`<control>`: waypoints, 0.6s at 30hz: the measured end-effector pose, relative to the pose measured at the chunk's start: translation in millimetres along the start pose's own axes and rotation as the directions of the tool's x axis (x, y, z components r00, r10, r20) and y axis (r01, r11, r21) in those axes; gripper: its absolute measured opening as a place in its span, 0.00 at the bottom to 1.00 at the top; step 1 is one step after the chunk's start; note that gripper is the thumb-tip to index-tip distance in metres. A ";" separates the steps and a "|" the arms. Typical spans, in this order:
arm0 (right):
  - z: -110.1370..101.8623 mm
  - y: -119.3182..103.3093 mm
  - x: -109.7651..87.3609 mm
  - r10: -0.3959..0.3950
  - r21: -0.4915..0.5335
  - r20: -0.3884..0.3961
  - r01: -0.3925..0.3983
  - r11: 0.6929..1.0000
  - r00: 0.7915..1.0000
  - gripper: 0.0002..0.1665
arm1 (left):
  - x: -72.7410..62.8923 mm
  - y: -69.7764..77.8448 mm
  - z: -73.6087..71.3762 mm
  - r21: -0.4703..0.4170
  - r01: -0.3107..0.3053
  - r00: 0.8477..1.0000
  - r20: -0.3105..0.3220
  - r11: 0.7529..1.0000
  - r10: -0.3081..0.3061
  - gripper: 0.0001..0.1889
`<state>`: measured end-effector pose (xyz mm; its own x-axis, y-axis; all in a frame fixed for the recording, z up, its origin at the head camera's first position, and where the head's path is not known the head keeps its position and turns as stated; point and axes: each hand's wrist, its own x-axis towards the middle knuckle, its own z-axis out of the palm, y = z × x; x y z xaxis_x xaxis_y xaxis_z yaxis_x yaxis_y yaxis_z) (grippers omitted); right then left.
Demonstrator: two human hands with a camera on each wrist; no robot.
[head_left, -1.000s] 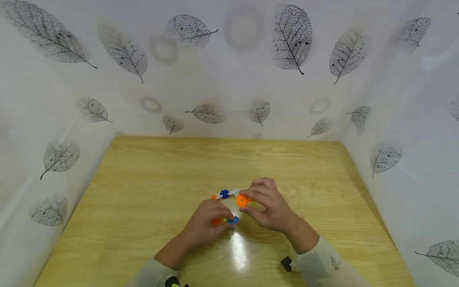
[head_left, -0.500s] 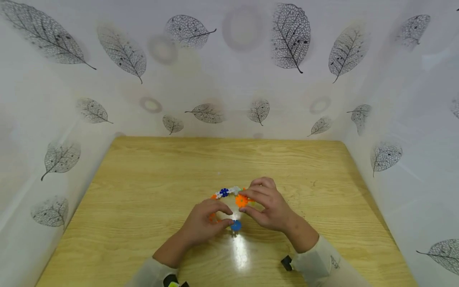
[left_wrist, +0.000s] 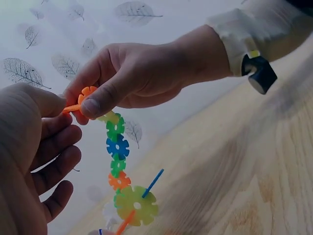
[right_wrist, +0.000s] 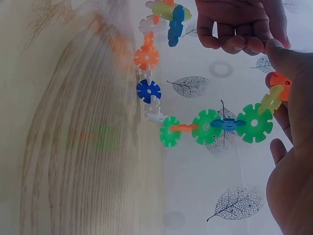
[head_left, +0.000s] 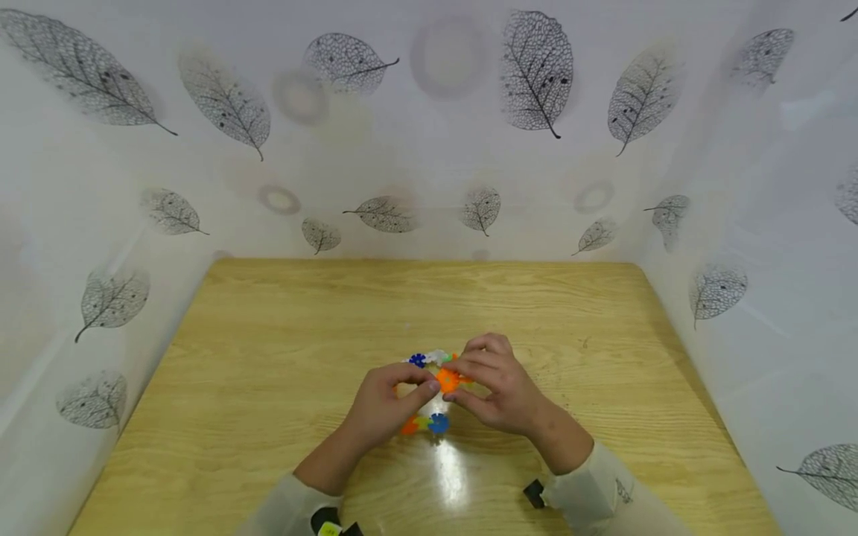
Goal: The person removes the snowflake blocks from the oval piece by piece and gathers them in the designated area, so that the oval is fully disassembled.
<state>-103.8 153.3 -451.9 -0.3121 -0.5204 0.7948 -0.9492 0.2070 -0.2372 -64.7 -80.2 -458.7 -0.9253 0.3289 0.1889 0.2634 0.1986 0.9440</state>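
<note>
A chain of small notched plastic discs, joined at their slots, runs between and below both hands. My left hand (head_left: 387,408) pinches the edge of the orange end disc (head_left: 447,380) between thumb and fingertips. From the other side, my right hand (head_left: 501,391) grips the chain at this end, its thumb over a second orange disc (left_wrist: 88,93). Yellow, green (right_wrist: 254,123) and blue discs follow on from there. Farther round come white pieces, a dark blue disc (right_wrist: 148,91) and an orange disc (right_wrist: 146,56). A blue disc (head_left: 439,423) ends the chain on the near side, beside a yellow one.
The wooden table (head_left: 268,320) lies under the hands, with a bright reflection near its front. Pale leaf-printed sheeting (head_left: 402,149) rises behind it and along both sides. A dark strap piece (head_left: 534,493) sits at the right cuff.
My left hand has let go of the blue disc and moved up and right to pinch the orange disc at my right hand. The right hand has stayed nearly in place.
</note>
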 end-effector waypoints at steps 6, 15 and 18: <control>1.1 -0.2 1.0 0.006 -0.002 0.009 -0.006 1.000 1.000 0.22 | 1.4 5.3 1.0 -0.012 0.061 0.998 -0.017 0.998 -0.061 0.06; -7.1 -0.3 -1.5 0.035 -0.064 -0.050 -0.039 0.997 0.998 0.23 | 1.9 10.1 0.5 -0.052 0.158 0.986 -0.048 0.986 -0.161 0.04; -10.7 0.2 -1.8 0.029 -0.074 -0.072 -0.035 0.997 0.997 0.20 | 1.8 8.9 -0.3 -0.072 0.172 0.982 -0.064 0.983 -0.176 0.04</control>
<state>-102.9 163.2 -447.4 -0.3359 -0.4529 0.8259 -0.9322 0.2856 -0.2226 -64.1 -78.1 -449.9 -0.9727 0.2292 0.0366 0.0805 0.1853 0.9794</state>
